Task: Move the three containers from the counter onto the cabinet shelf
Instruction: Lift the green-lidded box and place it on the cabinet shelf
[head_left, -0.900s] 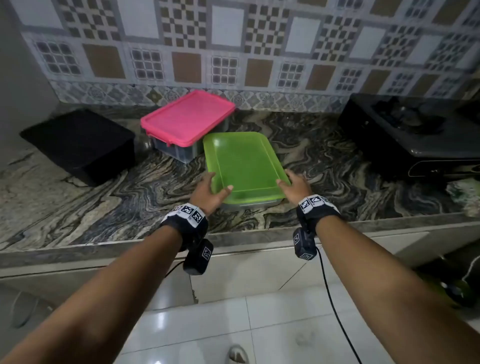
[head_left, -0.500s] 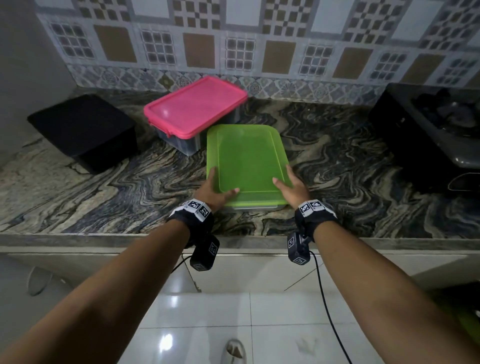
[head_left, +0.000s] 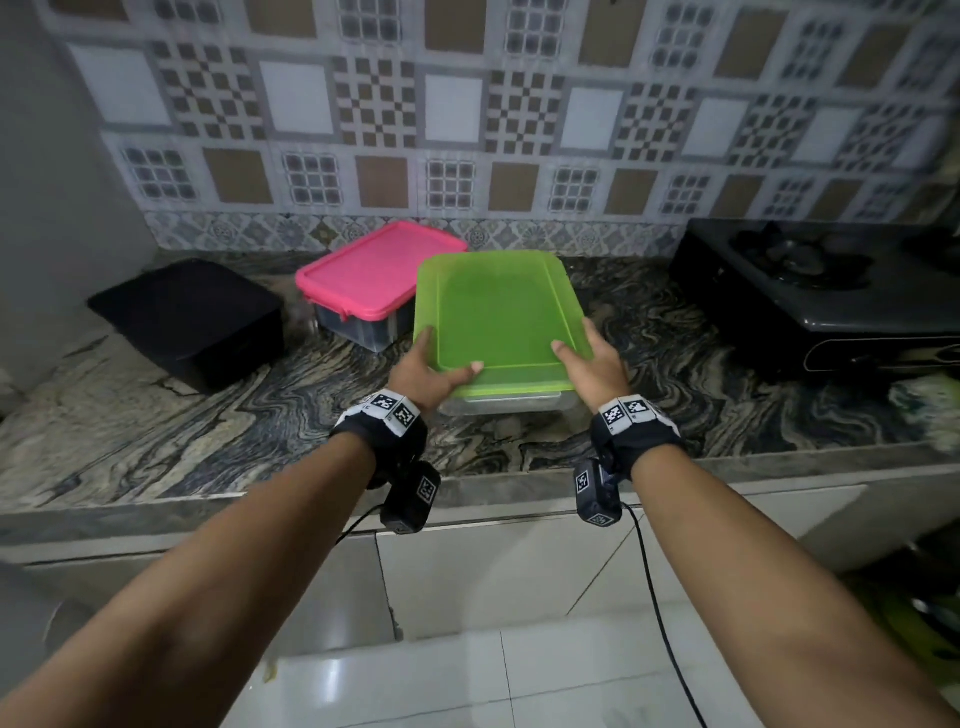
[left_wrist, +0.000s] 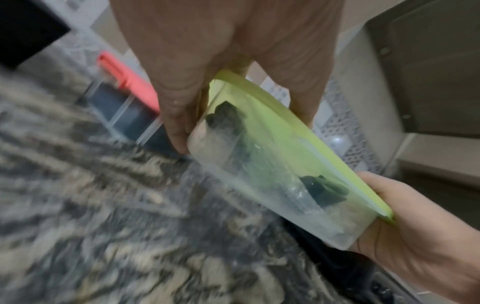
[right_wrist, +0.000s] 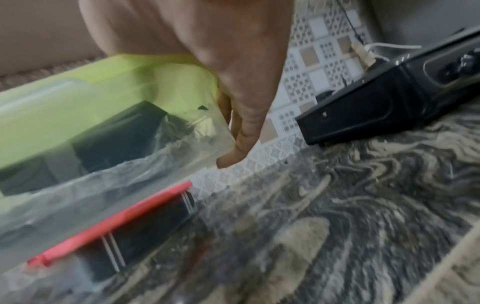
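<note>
I hold a clear container with a green lid (head_left: 498, 312) just above the marble counter (head_left: 156, 441), one hand at each near corner. My left hand (head_left: 434, 366) grips the left corner, thumb on the lid and fingers down the side (left_wrist: 179, 127). My right hand (head_left: 592, 364) grips the right corner the same way (right_wrist: 239, 127). Dark items show through the container's clear wall (left_wrist: 272, 174) (right_wrist: 109, 144). A pink-lidded container (head_left: 374, 270) (right_wrist: 116, 218) stands on the counter behind and to the left. A black container (head_left: 192, 317) sits further left.
A black gas stove (head_left: 821, 291) (right_wrist: 389, 102) occupies the counter's right end. A patterned tile wall (head_left: 467, 130) backs the counter, and a plain wall closes the left side. White cabinet fronts and a tiled floor lie below the counter edge.
Both hands have lifted the green-lidded container off the counter and up, so it now overlaps the pink one in view. The head view has tilted upward.
</note>
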